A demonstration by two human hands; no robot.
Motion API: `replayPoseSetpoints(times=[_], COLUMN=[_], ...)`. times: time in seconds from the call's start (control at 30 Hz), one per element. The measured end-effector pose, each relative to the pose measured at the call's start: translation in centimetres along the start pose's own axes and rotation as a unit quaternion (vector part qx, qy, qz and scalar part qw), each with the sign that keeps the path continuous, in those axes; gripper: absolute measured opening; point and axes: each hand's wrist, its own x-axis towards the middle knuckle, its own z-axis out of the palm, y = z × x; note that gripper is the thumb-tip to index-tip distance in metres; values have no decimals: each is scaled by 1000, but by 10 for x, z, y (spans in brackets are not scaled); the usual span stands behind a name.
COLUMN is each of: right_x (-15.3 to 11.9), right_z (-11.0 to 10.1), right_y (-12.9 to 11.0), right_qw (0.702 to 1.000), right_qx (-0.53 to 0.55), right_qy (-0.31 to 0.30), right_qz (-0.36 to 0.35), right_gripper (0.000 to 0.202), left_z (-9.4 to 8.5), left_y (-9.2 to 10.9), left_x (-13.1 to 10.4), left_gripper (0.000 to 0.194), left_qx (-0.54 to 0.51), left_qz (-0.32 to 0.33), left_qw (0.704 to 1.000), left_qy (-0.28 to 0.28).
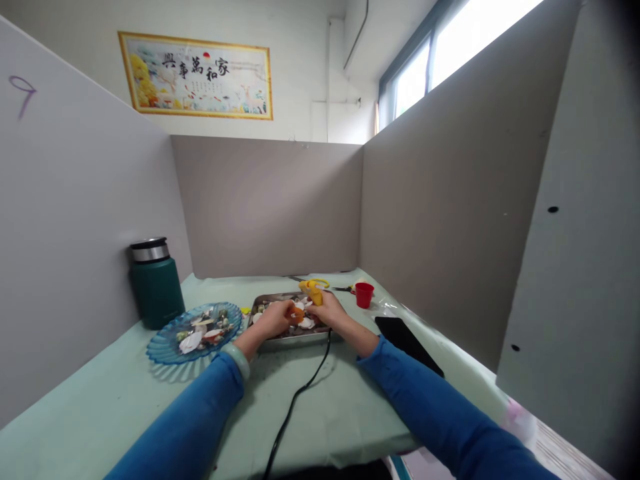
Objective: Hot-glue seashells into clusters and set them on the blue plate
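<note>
My right hand (331, 312) is wrapped round a yellow glue gun (311, 289), and a black cord (300, 393) runs from below that hand toward the table's front edge. Between the fingers of my left hand (277, 319) is a small orange shell (297, 312). Both hands are over a metal tray (285, 344) with white and brownish shells in it. To the left of the tray stands a blue scalloped plate (163, 348) bearing more shells, among them a white scallop shell (191, 343).
A dark green thermos (157, 290) stands behind the plate at left. On the right are a red cup (364, 295), scissors (344, 289) and a black phone-like slab (407, 343). Grey partitions (270, 207) close in the table on three sides.
</note>
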Motion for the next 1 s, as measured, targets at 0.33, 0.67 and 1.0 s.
replayPoseSetpoints(times=[0.33, 0.67, 1.0], right_x=[-1, -2, -6], right_z=[-1, 4, 3], right_y=[-1, -2, -6], right_qw=[947, 966, 965], right_qx=[320, 257, 254], right_qy=[-26, -24, -39], right_qz=[-13, -18, -50], right_gripper=[34, 23, 23], left_z=[-2, -7, -1], left_y=[3, 5, 7], left_x=[2, -6, 1], left_gripper=[15, 43, 50], left_qx=[-473, -559, -507], left_qz=[-39, -10, -34], left_qw=[879, 829, 857], left_qy=[34, 8, 91])
